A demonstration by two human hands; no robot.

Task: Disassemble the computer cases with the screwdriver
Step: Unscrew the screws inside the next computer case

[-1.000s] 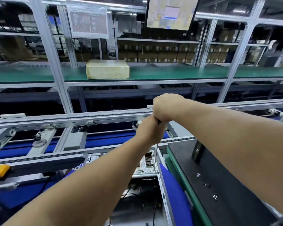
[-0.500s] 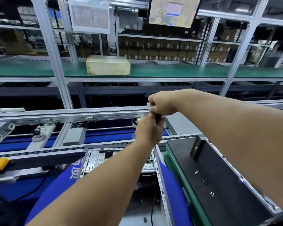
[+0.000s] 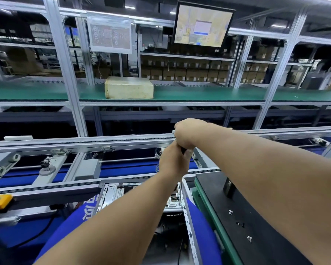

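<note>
An open silver computer case point(image 3: 111, 194) lies on the conveyor below my arms, its inside partly hidden by my left forearm. A screwdriver stands upright over its right edge; a thin shaft point(image 3: 180, 190) drops below my fists and a bit of black handle point(image 3: 183, 150) shows between them. My left hand point(image 3: 173, 161) grips the handle low. My right hand point(image 3: 187, 133) grips it just above, stacked on the left. The tip is hidden near the case wall.
A black panel point(image 3: 243, 211) on a green-edged base lies at right with several loose screws point(image 3: 249, 238) on it. Blue cloth point(image 3: 201, 226) lies beside the case. Conveyor rails point(image 3: 84, 142) cross behind; a yellowed box point(image 3: 129, 90) sits on the green shelf.
My view has shifted a little, so the case and black panel show further up. Both hands stay stacked on the screwdriver handle in much the same spot.
</note>
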